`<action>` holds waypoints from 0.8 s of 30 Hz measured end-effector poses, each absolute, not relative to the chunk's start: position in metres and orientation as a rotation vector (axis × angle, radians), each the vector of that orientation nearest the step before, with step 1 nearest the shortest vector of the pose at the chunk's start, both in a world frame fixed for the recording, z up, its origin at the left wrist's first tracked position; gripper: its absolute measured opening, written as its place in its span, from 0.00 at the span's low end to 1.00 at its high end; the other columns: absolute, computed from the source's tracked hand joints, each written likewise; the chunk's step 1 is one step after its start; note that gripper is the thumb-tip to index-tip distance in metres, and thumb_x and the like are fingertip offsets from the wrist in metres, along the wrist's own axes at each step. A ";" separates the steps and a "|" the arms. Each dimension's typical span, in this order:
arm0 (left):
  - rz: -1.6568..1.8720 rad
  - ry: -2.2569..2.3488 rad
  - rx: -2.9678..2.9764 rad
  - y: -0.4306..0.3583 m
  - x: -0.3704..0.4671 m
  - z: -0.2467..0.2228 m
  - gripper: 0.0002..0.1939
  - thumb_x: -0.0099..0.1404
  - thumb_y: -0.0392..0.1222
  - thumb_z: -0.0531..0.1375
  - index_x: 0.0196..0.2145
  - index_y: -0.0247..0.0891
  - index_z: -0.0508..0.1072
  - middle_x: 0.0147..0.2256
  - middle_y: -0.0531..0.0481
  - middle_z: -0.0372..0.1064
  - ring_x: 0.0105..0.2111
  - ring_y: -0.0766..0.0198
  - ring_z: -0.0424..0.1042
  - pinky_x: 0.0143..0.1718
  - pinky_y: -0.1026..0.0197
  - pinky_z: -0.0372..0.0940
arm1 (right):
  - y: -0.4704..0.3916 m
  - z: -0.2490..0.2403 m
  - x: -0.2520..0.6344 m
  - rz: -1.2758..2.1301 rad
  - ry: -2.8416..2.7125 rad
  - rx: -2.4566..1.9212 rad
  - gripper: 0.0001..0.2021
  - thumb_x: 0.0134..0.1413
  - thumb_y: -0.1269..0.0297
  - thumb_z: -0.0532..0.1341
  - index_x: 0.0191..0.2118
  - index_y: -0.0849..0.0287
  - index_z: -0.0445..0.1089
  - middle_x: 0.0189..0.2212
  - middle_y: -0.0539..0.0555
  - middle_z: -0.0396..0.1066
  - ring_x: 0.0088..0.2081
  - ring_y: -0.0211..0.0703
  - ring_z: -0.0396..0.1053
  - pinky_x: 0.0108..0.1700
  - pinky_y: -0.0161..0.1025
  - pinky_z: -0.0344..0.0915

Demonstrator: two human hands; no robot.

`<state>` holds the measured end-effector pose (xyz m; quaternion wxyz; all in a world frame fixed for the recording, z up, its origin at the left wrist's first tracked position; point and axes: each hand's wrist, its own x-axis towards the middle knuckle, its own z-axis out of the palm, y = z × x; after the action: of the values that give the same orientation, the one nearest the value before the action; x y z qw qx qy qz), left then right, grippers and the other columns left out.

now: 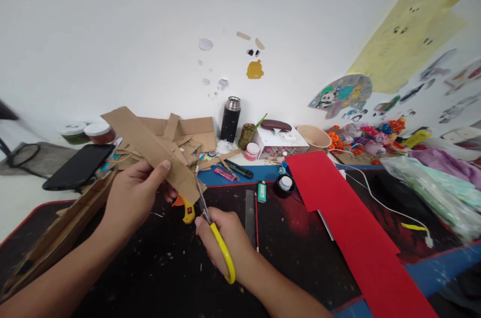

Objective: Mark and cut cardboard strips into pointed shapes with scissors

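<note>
My left hand (140, 185) grips a long strip of brown cardboard (150, 145), thumb on top and fingers underneath. The strip slants from upper left down toward the scissors. In my right hand (231, 235) is a pair of scissors with yellow handles (224, 253), its blades pointing up and away from me. The blades meet the lower right end of the cardboard; whether they are parted there is hard to see. Beneath that end, partly hidden by it, lies a yellow and orange tool (188, 211) on the dark mat (169, 268).
Cardboard scraps (195, 132) pile up behind my hands, near a black flask (230, 120). A black phone (78, 167) lies at left. A ruler (249, 215), a red pencil (256, 220) and a teal lighter (261, 192) lie ahead; red card (349, 228) spans the right.
</note>
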<state>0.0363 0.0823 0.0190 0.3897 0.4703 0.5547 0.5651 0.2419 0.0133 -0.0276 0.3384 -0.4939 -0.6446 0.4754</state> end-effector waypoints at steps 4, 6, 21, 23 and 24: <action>1.439 1.408 1.204 0.083 0.036 0.016 0.17 0.61 0.57 0.70 0.28 0.39 0.78 0.20 0.51 0.75 0.16 0.61 0.74 0.18 0.62 0.70 | 0.014 -0.026 0.240 1.211 -1.686 -1.296 0.16 0.70 0.55 0.59 0.30 0.56 0.66 0.19 0.44 0.58 0.22 0.34 0.55 0.24 0.32 0.50; 1.435 1.412 1.209 0.083 0.036 0.015 0.18 0.61 0.57 0.70 0.28 0.39 0.78 0.19 0.51 0.75 0.16 0.61 0.73 0.18 0.62 0.70 | 0.014 -0.023 0.240 1.213 -1.685 -1.305 0.16 0.69 0.55 0.59 0.29 0.56 0.65 0.19 0.44 0.57 0.22 0.34 0.55 0.24 0.32 0.50; 1.423 1.372 1.149 0.083 0.037 0.013 0.17 0.61 0.55 0.70 0.27 0.39 0.78 0.20 0.51 0.76 0.16 0.61 0.73 0.18 0.62 0.70 | 0.013 -0.020 0.240 1.175 -1.718 -1.318 0.15 0.69 0.59 0.60 0.29 0.56 0.63 0.21 0.44 0.58 0.24 0.34 0.57 0.27 0.32 0.53; 1.430 1.375 1.151 0.083 0.038 0.015 0.17 0.60 0.55 0.71 0.27 0.39 0.77 0.19 0.51 0.75 0.16 0.61 0.73 0.18 0.62 0.70 | 0.013 -0.023 0.240 1.191 -1.697 -1.314 0.16 0.70 0.58 0.61 0.29 0.56 0.63 0.20 0.44 0.58 0.23 0.34 0.57 0.27 0.32 0.53; 1.433 1.380 1.153 0.083 0.038 0.016 0.17 0.60 0.55 0.71 0.27 0.39 0.77 0.19 0.51 0.75 0.15 0.61 0.73 0.18 0.61 0.70 | 0.014 -0.025 0.240 1.221 -1.680 -1.309 0.16 0.70 0.58 0.61 0.29 0.56 0.64 0.19 0.43 0.57 0.22 0.34 0.57 0.26 0.32 0.53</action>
<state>0.0380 0.0830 0.0161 0.4089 0.4575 0.5476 0.5689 0.2399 0.0136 -0.0248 0.3366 -0.5020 -0.6445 0.4684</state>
